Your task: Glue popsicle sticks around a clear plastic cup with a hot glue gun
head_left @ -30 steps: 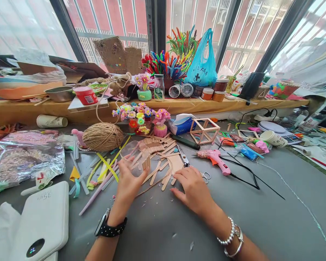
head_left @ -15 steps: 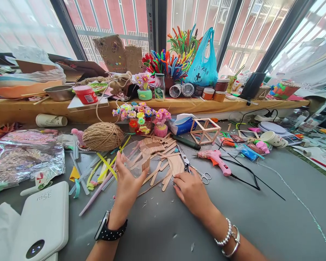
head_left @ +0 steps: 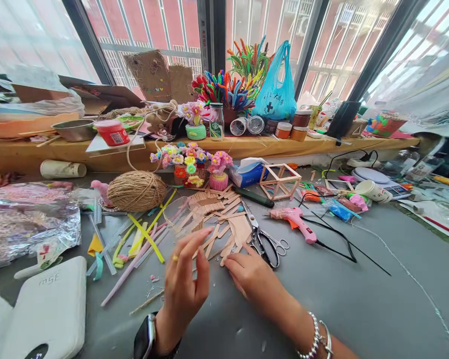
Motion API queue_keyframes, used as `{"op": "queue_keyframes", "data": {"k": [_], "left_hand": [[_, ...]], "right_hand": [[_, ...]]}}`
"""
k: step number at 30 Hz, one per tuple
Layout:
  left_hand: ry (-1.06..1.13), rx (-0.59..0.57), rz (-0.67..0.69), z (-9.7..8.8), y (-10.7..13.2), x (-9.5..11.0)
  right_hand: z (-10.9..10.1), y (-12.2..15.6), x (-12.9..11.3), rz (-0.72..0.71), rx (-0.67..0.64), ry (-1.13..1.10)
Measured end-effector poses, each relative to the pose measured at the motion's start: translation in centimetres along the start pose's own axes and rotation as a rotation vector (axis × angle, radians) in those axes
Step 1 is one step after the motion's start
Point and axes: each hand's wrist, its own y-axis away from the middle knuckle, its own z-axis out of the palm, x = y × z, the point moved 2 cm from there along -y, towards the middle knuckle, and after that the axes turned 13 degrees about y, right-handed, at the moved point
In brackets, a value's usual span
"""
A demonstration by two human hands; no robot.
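My left hand (head_left: 185, 286) hovers above the grey table (head_left: 359, 309) with its fingers stretched up and apart, holding nothing. Just beyond it a clear plastic cup (head_left: 179, 214) lies on its side. My right hand (head_left: 250, 276) rests low on the table, its fingertips touching the near ends of a heap of wooden craft sticks (head_left: 224, 227). I see no stick gripped in it. Black-handled scissors (head_left: 264, 242) lie right of that hand, and a pink glue gun (head_left: 294, 219) lies beyond them.
A ball of twine (head_left: 136, 191) and coloured strips (head_left: 145, 232) lie to the left, with a white power bank (head_left: 45, 309) at the near left. A stick cube frame (head_left: 280, 180), pipe-cleaner flowers (head_left: 190, 162) and a black cable (head_left: 340, 244) sit further back and right. The window ledge is crowded.
My left hand has let go of the clear cup and drawn back toward me, fingers spread. My right hand slid slightly left and nearer along the sticks, uncovering the scissors.
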Motion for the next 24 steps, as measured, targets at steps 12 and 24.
{"op": "queue_keyframes", "data": {"k": [12,24], "left_hand": [[0.007,-0.328,-0.351,2.0,0.3,-1.9],[0.238,-0.209,-0.626,2.1,0.1,-1.8]], "right_hand": [[-1.1,-0.3,0.1,0.065,-0.122,0.038],[-2.4,-0.1,1.0,0.102,0.055,-0.138]]}}
